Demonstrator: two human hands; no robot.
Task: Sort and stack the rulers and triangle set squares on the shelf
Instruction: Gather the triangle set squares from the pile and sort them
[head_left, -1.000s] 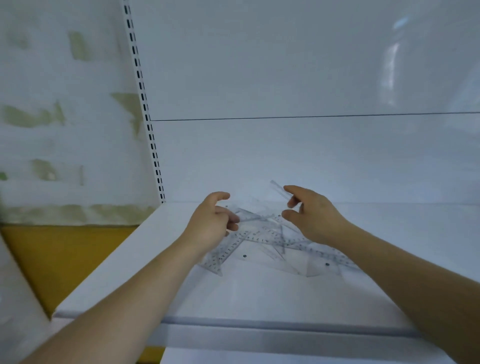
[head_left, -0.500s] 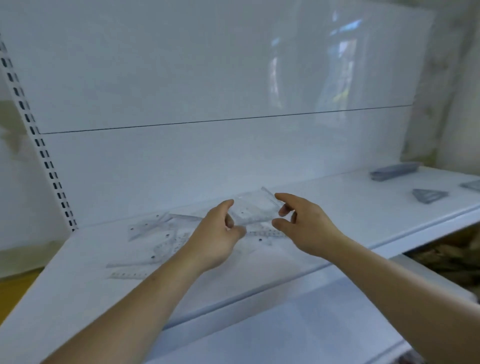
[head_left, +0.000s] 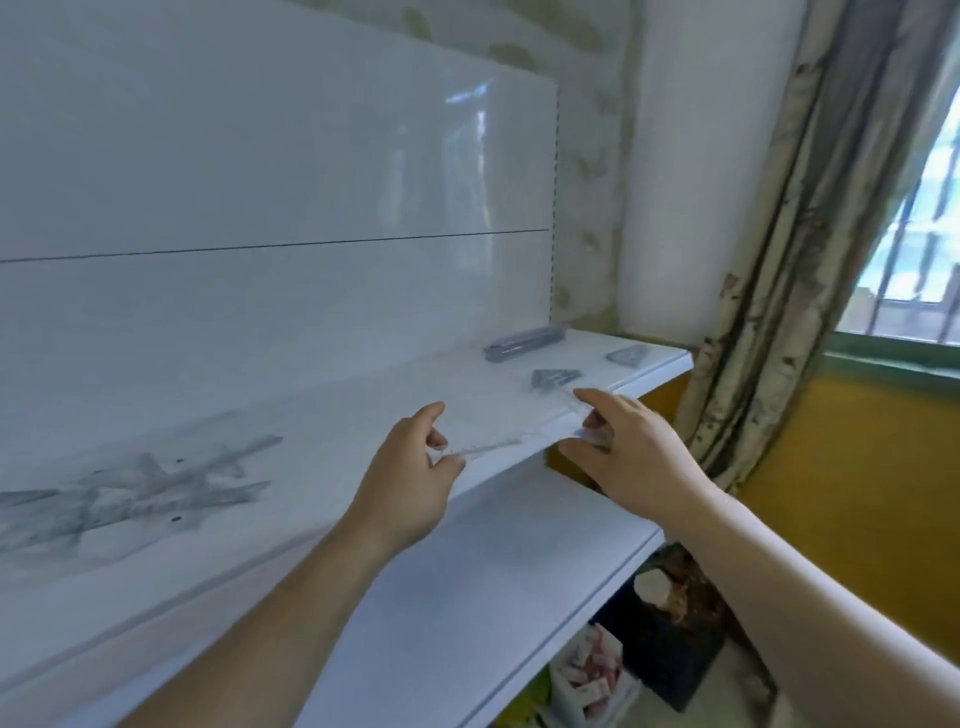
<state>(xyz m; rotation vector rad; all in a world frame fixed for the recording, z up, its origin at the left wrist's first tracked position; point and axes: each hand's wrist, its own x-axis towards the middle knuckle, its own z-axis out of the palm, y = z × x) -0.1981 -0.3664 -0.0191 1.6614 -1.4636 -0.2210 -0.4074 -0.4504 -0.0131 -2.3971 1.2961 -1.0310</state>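
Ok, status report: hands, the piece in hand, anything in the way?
Left hand and right hand each pinch one end of a clear piece. Held over the shelf front. Pile left, stacks right; nothing seen between.

Both bare arms reach forward from the near edge, the left arm (head_left: 270, 597) from the lower left and the right arm (head_left: 805, 582) from the lower right. The left hand (head_left: 410, 478) shows its back, with thumb and forefinger curled together to pinch the left end of a clear plastic piece (head_left: 511, 434). The right hand (head_left: 628, 457), slightly farther away, pinches the right end with bent fingers. The hands are apart.
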